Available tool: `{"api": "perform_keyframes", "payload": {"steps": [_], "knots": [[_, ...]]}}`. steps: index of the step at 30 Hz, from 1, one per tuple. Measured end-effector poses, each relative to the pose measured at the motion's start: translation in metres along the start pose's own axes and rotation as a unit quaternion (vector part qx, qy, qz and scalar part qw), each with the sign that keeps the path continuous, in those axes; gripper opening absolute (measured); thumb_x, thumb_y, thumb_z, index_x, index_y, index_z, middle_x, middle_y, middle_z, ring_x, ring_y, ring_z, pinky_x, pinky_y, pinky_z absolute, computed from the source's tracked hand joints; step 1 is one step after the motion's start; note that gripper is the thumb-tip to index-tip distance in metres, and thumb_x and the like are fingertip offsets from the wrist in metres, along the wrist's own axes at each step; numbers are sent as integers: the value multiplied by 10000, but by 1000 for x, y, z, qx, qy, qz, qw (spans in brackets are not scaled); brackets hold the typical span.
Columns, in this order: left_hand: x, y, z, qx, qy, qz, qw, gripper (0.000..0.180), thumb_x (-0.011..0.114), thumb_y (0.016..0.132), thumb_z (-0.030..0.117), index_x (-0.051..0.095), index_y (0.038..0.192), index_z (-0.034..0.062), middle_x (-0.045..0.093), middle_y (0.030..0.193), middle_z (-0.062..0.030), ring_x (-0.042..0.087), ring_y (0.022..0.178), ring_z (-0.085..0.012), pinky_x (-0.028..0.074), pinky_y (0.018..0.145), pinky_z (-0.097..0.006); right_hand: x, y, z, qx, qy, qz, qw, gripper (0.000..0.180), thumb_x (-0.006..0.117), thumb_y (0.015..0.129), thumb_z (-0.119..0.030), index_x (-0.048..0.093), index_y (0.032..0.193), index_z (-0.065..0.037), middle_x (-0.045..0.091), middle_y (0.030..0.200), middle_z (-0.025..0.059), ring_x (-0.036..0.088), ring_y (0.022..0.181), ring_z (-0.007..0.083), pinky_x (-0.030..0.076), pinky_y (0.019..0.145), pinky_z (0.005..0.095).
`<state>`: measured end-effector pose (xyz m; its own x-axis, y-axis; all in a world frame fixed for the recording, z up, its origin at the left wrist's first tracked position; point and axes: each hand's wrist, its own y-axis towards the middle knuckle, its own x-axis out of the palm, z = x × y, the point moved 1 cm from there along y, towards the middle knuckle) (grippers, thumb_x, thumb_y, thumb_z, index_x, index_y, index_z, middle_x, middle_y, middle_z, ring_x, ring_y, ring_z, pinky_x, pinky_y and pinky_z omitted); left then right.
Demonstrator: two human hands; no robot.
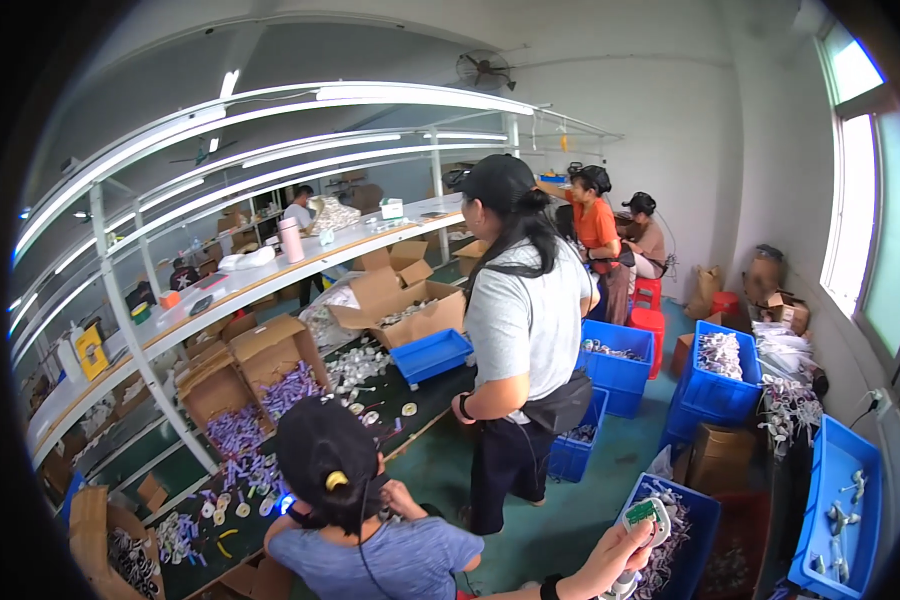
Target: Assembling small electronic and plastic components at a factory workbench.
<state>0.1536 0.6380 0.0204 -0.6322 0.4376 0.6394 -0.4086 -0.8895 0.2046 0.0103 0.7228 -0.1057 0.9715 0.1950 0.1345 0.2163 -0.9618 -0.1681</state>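
Note:
My left hand (612, 556) comes in at the lower edge, a black band (550, 588) on its wrist. Its thumb and fingers are closed on a rounded white plastic part with a green circuit board (642, 514) set in its face. Just below the fingers a short white piece (622, 584) shows; whether it belongs to the same part I cannot tell. Beside the hand stands a blue bin (705, 508) heaped with small white parts and wires (667, 540). My right hand is out of view.
A person in a blue shirt (370, 560) sits close by at the bench; another in grey (525, 320) stands beyond. Blue bins (610, 385) and a blue tray (865, 450) line the right. Purple-and-white parts (245, 440) cover the bench beside open cartons (270, 350). Red stools (648, 325) stand farther back.

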Motion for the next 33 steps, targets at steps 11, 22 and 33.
{"api": "perform_keyframes", "payload": {"steps": [11,22,33], "knots": [[-107,159,17,-47,24,-7,999,437,426,922,448,471,737,55,329,510,38,313,458,-69,273,479,-233,-29,151,-52,-46,-360,84,928,264,610,808,-123,570,1012,39,601,726,163,528,603,145,438,564,310],[-158,262,33,12,21,97,995,446,455,898,481,509,847,41,291,478,54,248,408,-48,237,425,-219,-85,126,-93,75,-441,214,869,351,664,770,-243,583,1032,-23,639,854,138,651,726,207,503,634,306],[-130,371,9,47,61,43,996,430,448,910,459,516,871,36,297,481,50,248,406,-45,231,417,-214,-73,51,-115,226,-303,408,831,378,623,807,-212,536,1100,10,610,847,240,602,804,356,464,676,382]]}}
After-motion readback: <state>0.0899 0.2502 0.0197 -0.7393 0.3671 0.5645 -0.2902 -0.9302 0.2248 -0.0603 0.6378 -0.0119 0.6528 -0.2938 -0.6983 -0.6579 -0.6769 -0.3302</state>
